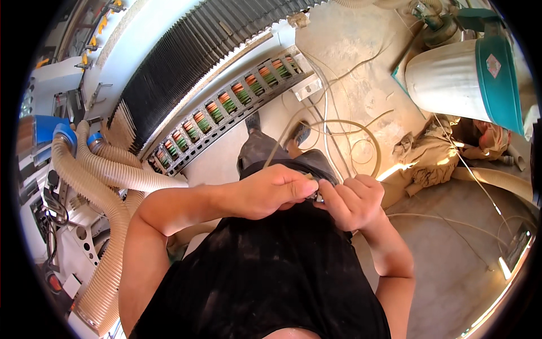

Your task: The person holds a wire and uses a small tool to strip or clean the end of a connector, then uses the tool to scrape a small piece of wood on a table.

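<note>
Both hands meet in front of my waist, fingers closed. A small shiny metal fitting [318,197] shows between the fingertips; its exact kind is mostly hidden. My right hand [354,202] pinches it with thumb and curled fingers. My left hand [274,192] is closed right beside it, thumb on top. A thin beige hose [374,148] loops over the floor and runs up to the left hand, where it disappears behind the knuckles. Whether the hose joins the fitting cannot be seen.
Ahead lies a long perforated metal cable chain [217,113] with coloured cables, beside black bellows [197,51]. Thick ribbed hoses [116,226] stand at left. On the right are a white and teal drum [451,76], a crumpled brown bag [432,152] and loose lines across the floor.
</note>
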A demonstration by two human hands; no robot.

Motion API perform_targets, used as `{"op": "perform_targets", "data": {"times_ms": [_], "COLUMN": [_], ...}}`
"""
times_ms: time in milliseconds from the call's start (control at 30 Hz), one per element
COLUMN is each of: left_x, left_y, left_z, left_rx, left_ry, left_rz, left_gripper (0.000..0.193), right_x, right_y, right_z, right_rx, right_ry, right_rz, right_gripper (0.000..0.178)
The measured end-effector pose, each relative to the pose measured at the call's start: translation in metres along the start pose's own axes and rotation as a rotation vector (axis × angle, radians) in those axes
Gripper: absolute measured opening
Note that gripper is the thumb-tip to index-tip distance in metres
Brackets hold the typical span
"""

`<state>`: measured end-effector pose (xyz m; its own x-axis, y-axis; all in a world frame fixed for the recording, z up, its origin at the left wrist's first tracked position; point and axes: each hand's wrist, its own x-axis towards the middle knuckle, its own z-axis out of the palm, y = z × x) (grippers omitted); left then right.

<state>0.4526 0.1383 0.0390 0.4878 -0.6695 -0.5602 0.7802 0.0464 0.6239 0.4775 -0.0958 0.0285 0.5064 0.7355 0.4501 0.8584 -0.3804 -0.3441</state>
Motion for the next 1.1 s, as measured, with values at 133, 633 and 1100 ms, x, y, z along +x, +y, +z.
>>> {"op": "perform_targets", "data": {"times_ms": [133, 633, 1100], "left_x": [-0.040, 0.023, 0.035], "left_y": [0.027, 0.000, -0.015], "left_z": [-0.044, -0.037, -0.027], "left_rx": [-0.317, 0.057, 0.632], "left_ry": [-0.021, 0.109, 0.798], "left_rz": [0.574, 0.318, 0.571], "left_gripper": [0.055, 0.019, 0.010], "right_x": [-0.066, -0.036, 0.021], "right_y": [0.057, 0.010, 0.011], "right_z": [0.003, 0.012, 0.067], "right_rx": [0.397, 1.031, 1.496], "right_ry": [0.292, -0.036, -0.104], "right_rz": [1.115, 0.836, 1.050], "right_gripper": [0.022, 0.027, 0.051]}}
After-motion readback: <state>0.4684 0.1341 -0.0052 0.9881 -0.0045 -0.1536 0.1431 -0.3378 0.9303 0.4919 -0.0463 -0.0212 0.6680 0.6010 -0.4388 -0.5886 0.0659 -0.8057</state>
